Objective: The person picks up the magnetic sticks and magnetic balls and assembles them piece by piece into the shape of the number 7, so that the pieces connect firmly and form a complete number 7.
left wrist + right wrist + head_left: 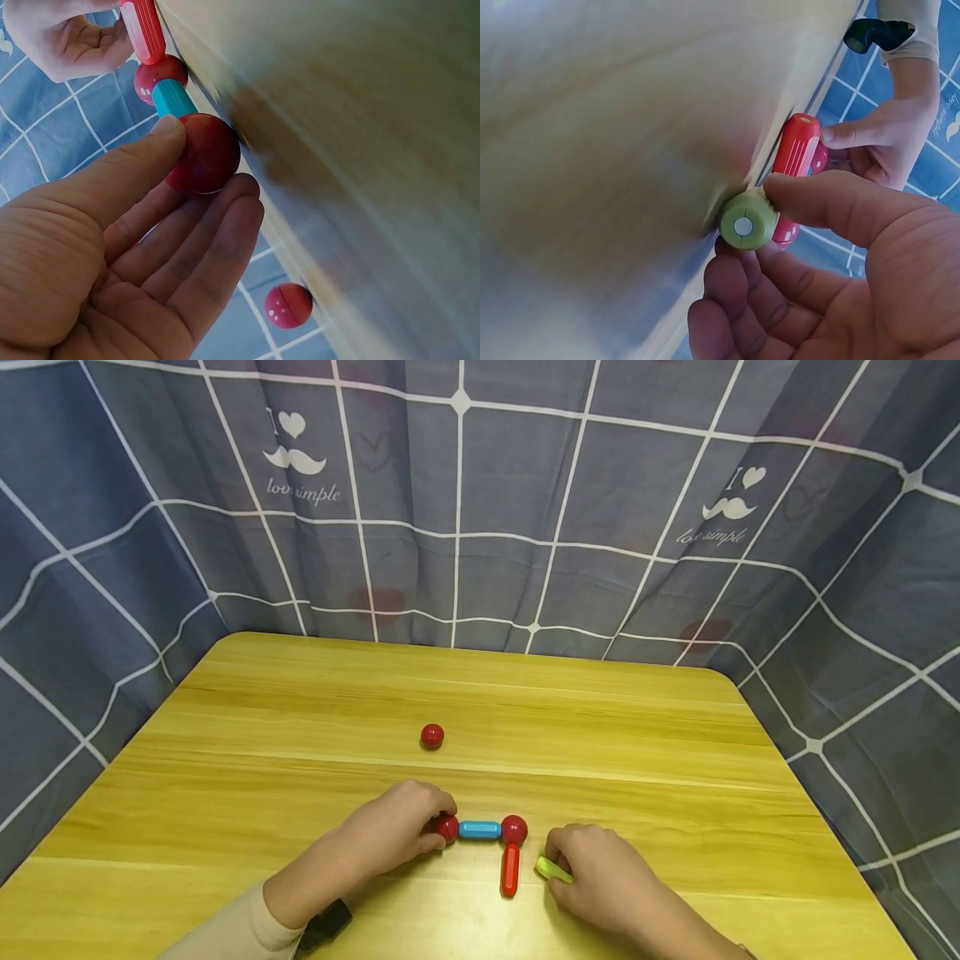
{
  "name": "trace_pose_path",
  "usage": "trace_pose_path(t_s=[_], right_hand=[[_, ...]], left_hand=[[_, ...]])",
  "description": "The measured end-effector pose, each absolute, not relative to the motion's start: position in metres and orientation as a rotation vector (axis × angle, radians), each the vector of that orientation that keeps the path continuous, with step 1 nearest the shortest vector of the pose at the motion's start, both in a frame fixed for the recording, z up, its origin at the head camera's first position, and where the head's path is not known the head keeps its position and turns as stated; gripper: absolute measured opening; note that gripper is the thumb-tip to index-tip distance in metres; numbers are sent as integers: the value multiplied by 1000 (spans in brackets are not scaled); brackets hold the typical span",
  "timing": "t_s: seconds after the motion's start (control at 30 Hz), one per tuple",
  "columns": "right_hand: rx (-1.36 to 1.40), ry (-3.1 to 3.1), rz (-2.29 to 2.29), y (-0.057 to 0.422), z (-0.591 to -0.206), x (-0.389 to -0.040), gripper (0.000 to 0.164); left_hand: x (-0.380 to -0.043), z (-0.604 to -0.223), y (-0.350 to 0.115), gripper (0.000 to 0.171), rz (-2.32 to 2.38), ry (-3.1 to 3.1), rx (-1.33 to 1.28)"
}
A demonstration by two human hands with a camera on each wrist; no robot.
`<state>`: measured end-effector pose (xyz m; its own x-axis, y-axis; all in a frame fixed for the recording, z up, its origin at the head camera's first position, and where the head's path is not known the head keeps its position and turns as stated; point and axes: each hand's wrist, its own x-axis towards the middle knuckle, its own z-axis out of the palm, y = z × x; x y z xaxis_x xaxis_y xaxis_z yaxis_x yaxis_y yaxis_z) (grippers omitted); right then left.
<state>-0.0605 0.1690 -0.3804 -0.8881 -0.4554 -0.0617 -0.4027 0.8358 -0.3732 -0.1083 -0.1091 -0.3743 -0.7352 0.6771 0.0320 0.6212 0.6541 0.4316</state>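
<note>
A person's left hand [393,831] pinches a glossy red end ball [447,828] between thumb and fingers at a wood-grained counter [300,693], while the right hand [600,872] grips a lime-green rod [553,868], narrowed about it just beside the assembled pieces. From where we stand, the work looks partly done: the end ball, a blue rod [480,830], a corner ball [513,829] and a red rod [510,871] appear joined in an L-shape, the red rod's other end bare. Judging by what lies apart, the green rod and a loose red ball [432,736], farther back on the counter, remain unattached. The balls are smooth and shiny, the loose one marked by a seam; the rods look like hard plastic with faceted sides, the green one showing a pale round disc at its end. Behind hangs a blue-grey curtain [412,485] with white grid lines.
</note>
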Motion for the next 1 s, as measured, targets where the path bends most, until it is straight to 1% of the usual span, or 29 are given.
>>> trace_pose_path(t_s=[0.37, 0.6, 1.0], right_hand=[[-711, 2783, -580, 164, -378, -56, 16], [-776, 2744, -587, 160, -377, -50, 23], [-797, 2683, -580, 155, -378, -45, 25]], left_hand=[[-109, -375, -110, 18, 646, 2734, 1086], [-110, -376, -110, 17, 654, 2734, 1095], [-110, -376, -110, 17, 650, 2733, 1090]])
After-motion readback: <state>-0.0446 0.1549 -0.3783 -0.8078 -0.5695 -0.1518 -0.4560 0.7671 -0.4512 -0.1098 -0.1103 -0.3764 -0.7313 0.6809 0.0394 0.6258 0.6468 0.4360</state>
